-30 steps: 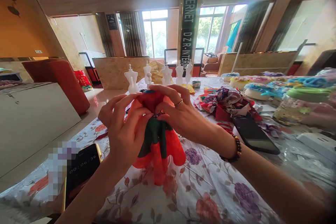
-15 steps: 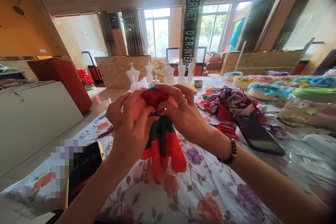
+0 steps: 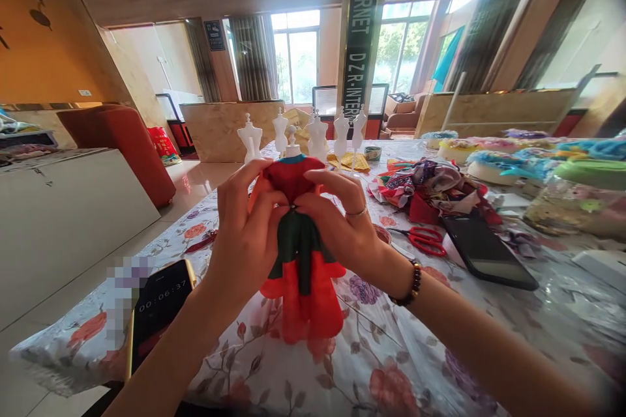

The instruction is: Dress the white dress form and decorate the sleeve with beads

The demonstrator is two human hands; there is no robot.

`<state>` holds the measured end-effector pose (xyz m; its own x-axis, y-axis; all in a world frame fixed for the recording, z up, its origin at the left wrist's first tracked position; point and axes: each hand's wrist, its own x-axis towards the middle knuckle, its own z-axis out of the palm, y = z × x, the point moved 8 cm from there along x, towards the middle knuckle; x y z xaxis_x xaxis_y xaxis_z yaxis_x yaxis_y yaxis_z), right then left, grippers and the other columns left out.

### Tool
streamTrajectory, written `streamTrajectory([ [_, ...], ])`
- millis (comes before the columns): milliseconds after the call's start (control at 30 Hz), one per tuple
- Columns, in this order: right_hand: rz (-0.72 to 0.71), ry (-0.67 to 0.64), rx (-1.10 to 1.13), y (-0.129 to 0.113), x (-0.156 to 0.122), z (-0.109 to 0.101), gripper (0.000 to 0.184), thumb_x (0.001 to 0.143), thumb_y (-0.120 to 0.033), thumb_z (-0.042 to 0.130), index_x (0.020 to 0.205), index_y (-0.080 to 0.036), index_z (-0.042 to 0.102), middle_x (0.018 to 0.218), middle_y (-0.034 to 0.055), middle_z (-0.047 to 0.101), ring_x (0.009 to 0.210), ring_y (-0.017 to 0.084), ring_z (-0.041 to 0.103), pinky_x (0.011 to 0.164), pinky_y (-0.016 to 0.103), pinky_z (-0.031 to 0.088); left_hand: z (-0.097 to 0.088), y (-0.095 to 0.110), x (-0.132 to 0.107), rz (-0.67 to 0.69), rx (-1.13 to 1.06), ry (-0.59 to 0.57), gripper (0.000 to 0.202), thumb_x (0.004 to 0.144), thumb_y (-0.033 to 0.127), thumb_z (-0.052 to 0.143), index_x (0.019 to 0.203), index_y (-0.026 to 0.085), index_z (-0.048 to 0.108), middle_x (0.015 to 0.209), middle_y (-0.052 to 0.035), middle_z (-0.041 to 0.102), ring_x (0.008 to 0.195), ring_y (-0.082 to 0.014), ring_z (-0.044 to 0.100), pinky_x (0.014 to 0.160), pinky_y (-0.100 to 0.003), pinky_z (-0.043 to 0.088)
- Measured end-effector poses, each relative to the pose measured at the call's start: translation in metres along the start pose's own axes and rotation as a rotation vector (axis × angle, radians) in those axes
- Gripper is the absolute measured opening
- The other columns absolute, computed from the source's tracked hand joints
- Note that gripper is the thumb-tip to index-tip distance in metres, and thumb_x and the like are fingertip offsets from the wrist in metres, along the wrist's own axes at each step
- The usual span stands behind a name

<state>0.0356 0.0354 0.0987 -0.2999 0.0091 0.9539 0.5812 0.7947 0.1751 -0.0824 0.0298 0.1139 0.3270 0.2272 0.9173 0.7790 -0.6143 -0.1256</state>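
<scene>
A small white mannequin dressed in a red and dark green fabric dress (image 3: pixel 300 273) stands upright on the floral tablecloth (image 3: pixel 391 352) in front of me. My left hand (image 3: pixel 244 241) grips the dress at its waist from the left. My right hand (image 3: pixel 345 225), with a ring and a bead bracelet, pinches the waist from the right. The mannequin's white neck shows above the red top.
Several bare white mannequins (image 3: pixel 317 133) stand at the table's far end. Red scissors (image 3: pixel 425 240), a black phone (image 3: pixel 486 253) and a fabric scrap pile (image 3: pixel 430 186) lie right of my hands. A phone showing a timer (image 3: pixel 159 313) lies at left. Ribbon rolls (image 3: pixel 562 169) sit far right.
The dressed mannequin has been brought upright, its white neck now showing. Both hands have slid from the top down to the waist. The view has shifted slightly.
</scene>
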Motion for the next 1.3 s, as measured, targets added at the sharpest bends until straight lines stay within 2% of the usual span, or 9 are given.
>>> streamTrajectory([
  [100,0.035,-0.098,0.057,0.0,-0.004,0.002,0.022,0.094,-0.012,0.046,0.111,-0.021,0.056,0.125,0.0092,0.056,0.122,0.017,0.05,0.095,0.034,0.055,-0.002,0.003,0.001,0.017,-0.052,0.029,0.018,0.087,0.009,0.049,0.094,0.024,0.053,0.131,-0.0084,0.045,0.124,-0.0265,0.045,0.099,-0.046,0.047],
  [167,0.05,-0.113,0.07,0.001,-0.006,0.003,0.023,0.093,-0.013,0.048,0.111,-0.022,0.058,0.121,0.0088,0.059,0.124,0.018,0.05,0.097,0.033,0.054,-0.003,0.006,0.002,0.025,-0.054,0.054,0.017,0.086,0.008,0.05,0.092,0.023,0.053,0.128,-0.0095,0.046,0.122,-0.026,0.047,0.098,-0.044,0.049],
  [400,0.155,0.117,0.159,0.001,-0.018,-0.008,0.023,0.087,-0.013,0.058,0.105,-0.025,0.063,0.125,0.0075,0.053,0.116,0.019,0.055,0.094,0.035,0.056,-0.003,0.01,0.0,0.0,-0.017,0.114,0.016,0.086,0.008,0.051,0.091,0.024,0.052,0.124,-0.0093,0.048,0.118,-0.0239,0.05,0.097,-0.042,0.049],
  [467,0.25,0.106,0.265,0.003,-0.022,-0.006,0.026,0.086,-0.011,0.058,0.105,-0.027,0.065,0.131,0.0058,0.05,0.122,0.019,0.052,0.096,0.038,0.055,-0.002,0.012,-0.001,-0.005,-0.01,0.12,0.017,0.087,0.008,0.05,0.092,0.024,0.052,0.124,-0.0096,0.048,0.118,-0.0231,0.05,0.097,-0.041,0.049],
  [600,0.539,0.133,0.393,0.01,-0.034,-0.005,0.028,0.088,-0.014,0.056,0.101,-0.034,0.07,0.135,0.0016,0.05,0.125,0.021,0.051,0.099,0.046,0.052,-0.001,0.016,-0.002,-0.027,0.008,0.126,0.019,0.087,0.008,0.05,0.095,0.024,0.052,0.125,-0.0101,0.048,0.119,-0.0234,0.048,0.094,-0.041,0.049],
  [733,0.781,0.125,0.449,0.013,-0.047,0.001,0.024,0.085,-0.018,0.061,0.1,-0.034,0.073,0.135,0.0019,0.054,0.122,0.023,0.055,0.094,0.043,0.054,-0.003,0.024,-0.001,0.006,0.046,0.134,0.02,0.087,0.006,0.051,0.097,0.023,0.052,0.124,-0.0106,0.05,0.116,-0.0221,0.051,0.095,-0.039,0.049],
  [967,1.21,0.232,0.926,0.024,-0.064,0.025,0.014,0.076,-0.031,0.071,0.088,-0.029,0.077,0.138,0.0032,0.052,0.125,0.024,0.052,0.094,0.036,0.054,-0.005,0.031,0.001,0.036,0.05,0.144,0.023,0.087,0.006,0.051,0.103,0.022,0.053,0.121,-0.0109,0.054,0.116,-0.0239,0.055,0.097,-0.042,0.049],
  [1100,1.328,0.274,1.057,0.025,-0.065,0.031,0.013,0.069,-0.033,0.077,0.08,-0.026,0.078,0.139,0.0025,0.051,0.122,0.025,0.055,0.096,0.035,0.052,-0.006,0.035,0.005,0.012,0.029,0.131,0.026,0.085,0.005,0.052,0.101,0.026,0.052,0.12,-0.009,0.054,0.115,-0.0232,0.054,0.096,-0.044,0.051],
  [1300,1.381,0.354,1.193,0.024,-0.068,0.036,0.015,0.062,-0.031,0.082,0.075,-0.026,0.078,0.14,0.0009,0.051,0.119,0.026,0.057,0.093,0.035,0.054,-0.011,0.039,0.008,-0.034,0.003,0.128,0.027,0.086,0.005,0.052,0.098,0.029,0.049,0.116,-0.0072,0.055,0.113,-0.0206,0.055,0.1,-0.045,0.049],
])
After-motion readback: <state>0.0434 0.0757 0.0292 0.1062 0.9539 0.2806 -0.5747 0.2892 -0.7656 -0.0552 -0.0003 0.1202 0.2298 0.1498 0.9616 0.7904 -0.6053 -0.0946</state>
